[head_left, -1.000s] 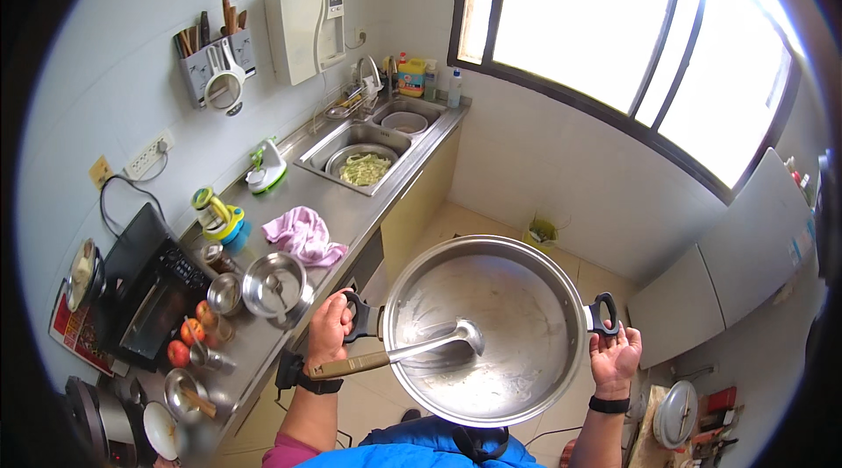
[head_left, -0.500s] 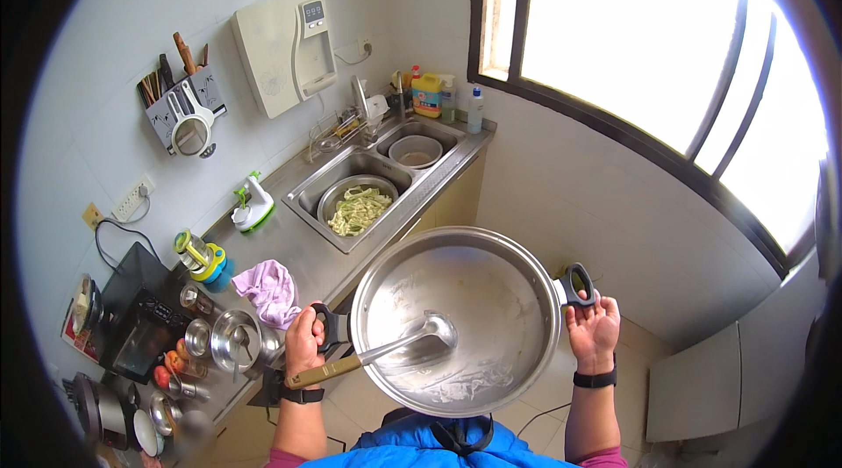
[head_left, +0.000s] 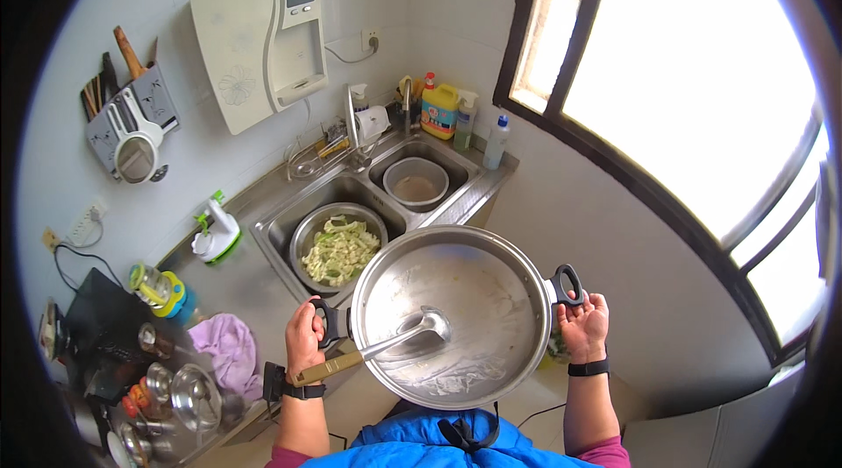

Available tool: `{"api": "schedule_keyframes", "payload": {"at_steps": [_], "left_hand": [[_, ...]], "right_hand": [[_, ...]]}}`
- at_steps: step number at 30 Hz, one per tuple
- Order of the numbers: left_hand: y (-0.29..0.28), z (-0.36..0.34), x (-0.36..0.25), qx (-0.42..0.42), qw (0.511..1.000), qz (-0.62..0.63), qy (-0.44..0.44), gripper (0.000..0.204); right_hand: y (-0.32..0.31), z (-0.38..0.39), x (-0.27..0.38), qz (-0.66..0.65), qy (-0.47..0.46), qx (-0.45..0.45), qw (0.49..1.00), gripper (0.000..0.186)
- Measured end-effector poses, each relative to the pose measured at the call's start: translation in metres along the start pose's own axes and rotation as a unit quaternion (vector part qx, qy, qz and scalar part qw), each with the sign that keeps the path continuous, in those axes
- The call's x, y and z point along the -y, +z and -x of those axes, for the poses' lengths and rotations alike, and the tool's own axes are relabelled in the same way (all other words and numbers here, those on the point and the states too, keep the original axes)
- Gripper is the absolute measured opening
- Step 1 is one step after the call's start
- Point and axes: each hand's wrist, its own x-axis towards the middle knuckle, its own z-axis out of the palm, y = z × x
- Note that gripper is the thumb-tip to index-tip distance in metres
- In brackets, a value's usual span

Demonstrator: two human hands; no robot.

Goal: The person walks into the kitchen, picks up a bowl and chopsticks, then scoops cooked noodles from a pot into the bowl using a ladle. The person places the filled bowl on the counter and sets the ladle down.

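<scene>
Both of my hands carry a wide, shallow steel pan (head_left: 478,292) in front of my body, its inside wet with whitish smears. My left hand (head_left: 304,338) is closed round the black loop handle on the left. On the right, my right hand (head_left: 583,325) grips the other black handle from below, palm up, with its fingertips curled at the loop. A steel ladle (head_left: 425,325) lies in the pan; its tan handle sticks out over the rim beside my left wrist. Whether that handle touches the wrist, I cannot tell.
Ahead is a double sink (head_left: 274,231) holding a bowl of chopped pale-green vegetables (head_left: 342,249) and a grey basin (head_left: 416,183). A lilac cloth (head_left: 226,352), a green-white appliance (head_left: 217,235) and steel bowls (head_left: 196,398) line the left counter. Bottles (head_left: 439,113) stand behind the sink.
My view has shifted closer to the sink, and the pan in my hands now sits nearer to it, overlapping the counter's edge in the picture. Both hands keep their holds.
</scene>
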Motion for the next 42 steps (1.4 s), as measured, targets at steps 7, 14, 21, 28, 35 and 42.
{"api": "schedule_keyframes", "payload": {"at_steps": [7, 14, 21, 28, 35, 42], "left_hand": [[0.065, -0.096, 0.015, 0.003, 1.000, -0.016, -0.002, 0.027], [0.061, -0.097, 0.027, -0.114, 0.992, -0.022, 0.040, 0.029], [0.016, -0.026, 0.020, -0.303, 0.950, -0.011, 0.081, 0.029], [-0.075, 0.067, 0.033, -0.444, 0.888, 0.022, 0.117, 0.029], [-0.178, 0.115, 0.047, -0.531, 0.836, 0.050, 0.131, 0.031], [-0.233, 0.111, 0.034, -0.556, 0.819, 0.047, 0.133, 0.032]], "right_hand": [[0.050, -0.114, 0.012, 0.012, 0.010, 0.003, 1.000, 0.019], [0.123, -0.220, -0.013, 0.064, 0.091, 0.081, 0.991, 0.019], [0.220, -0.258, -0.105, 0.147, 0.231, 0.193, 0.942, 0.024], [0.277, -0.206, -0.236, 0.239, 0.340, 0.279, 0.866, 0.018], [0.318, -0.136, -0.394, 0.283, 0.361, 0.376, 0.805, 0.018], [0.347, -0.079, -0.482, 0.358, 0.340, 0.360, 0.792, 0.018]]}}
